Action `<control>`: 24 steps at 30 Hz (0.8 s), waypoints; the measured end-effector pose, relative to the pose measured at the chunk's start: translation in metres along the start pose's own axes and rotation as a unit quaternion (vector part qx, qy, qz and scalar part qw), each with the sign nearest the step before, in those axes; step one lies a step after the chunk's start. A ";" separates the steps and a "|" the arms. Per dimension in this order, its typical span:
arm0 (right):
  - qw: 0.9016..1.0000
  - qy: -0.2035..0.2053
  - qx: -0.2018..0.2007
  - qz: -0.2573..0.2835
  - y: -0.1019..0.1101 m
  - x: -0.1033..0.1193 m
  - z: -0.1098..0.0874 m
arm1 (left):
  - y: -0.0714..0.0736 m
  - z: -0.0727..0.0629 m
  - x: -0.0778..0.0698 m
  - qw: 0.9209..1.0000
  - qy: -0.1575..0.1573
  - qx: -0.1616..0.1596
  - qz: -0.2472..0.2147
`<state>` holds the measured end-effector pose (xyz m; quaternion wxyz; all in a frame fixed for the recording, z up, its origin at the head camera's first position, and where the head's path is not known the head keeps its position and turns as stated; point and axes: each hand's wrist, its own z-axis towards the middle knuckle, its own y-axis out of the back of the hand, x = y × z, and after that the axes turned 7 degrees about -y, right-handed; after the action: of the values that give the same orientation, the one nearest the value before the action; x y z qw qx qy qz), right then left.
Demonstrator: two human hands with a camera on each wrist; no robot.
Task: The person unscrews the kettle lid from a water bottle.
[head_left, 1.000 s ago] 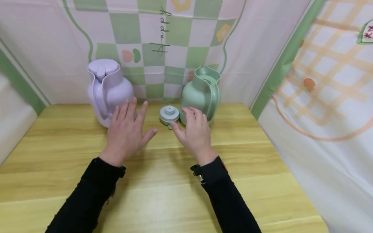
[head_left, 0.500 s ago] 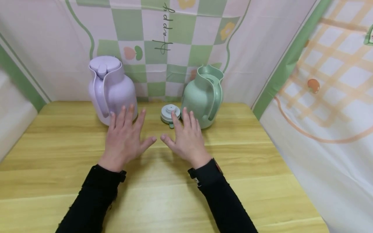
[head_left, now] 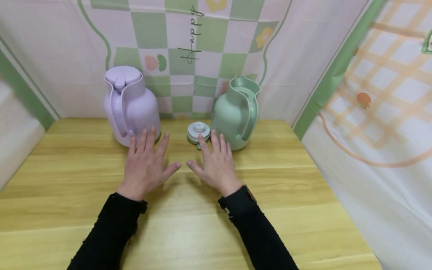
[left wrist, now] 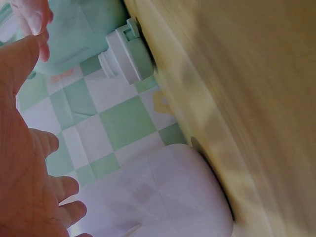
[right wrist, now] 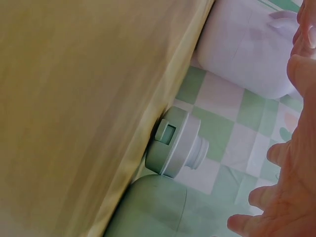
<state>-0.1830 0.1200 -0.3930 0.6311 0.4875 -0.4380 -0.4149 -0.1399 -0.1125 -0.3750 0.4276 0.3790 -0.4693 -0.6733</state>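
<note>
A lilac thermos jug (head_left: 140, 108) with its lid on stands at the back left of the table. To the right stands a green thermos jug (head_left: 227, 112), its top without an outer lid. Close beside the green jug's base, a green lid (right wrist: 173, 143) lies upside down, its pale grey plug facing up. My left hand (head_left: 145, 168) is spread, palm down, in front of the lilac jug. Fingers apart, my right hand (head_left: 217, 167) hovers before the lid and green jug. Neither hand holds anything; both wrist views show the hands apart from the jugs.
A wood-grain table (head_left: 189, 232) lies under everything. Behind it hangs a checked green and white cloth (head_left: 182, 45), close to the jugs. Another printed cloth (head_left: 381, 112) hangs at the right, beyond the table's edge.
My right hand has drawn back from the front of the green jug, and its fingers have spread. The left hand has lowered slightly. Jugs and lid stay put; the head view shifts a little.
</note>
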 end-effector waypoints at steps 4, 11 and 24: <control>1.000 0.001 0.006 0.000 -0.002 0.000 0.000 | -0.003 0.000 0.000 1.000 0.004 0.005 -0.002; 1.000 -0.002 0.008 -0.005 -0.003 -0.001 0.000 | -0.007 0.000 0.000 1.000 0.006 0.013 0.003; 1.000 -0.001 0.003 -0.013 -0.004 -0.001 0.000 | -0.018 0.001 0.003 1.000 0.008 0.028 0.002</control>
<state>-0.1840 0.1206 -0.3968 0.6233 0.4948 -0.4338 -0.4224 -0.1458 -0.1115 -0.3924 0.4225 0.3953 -0.4849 -0.6559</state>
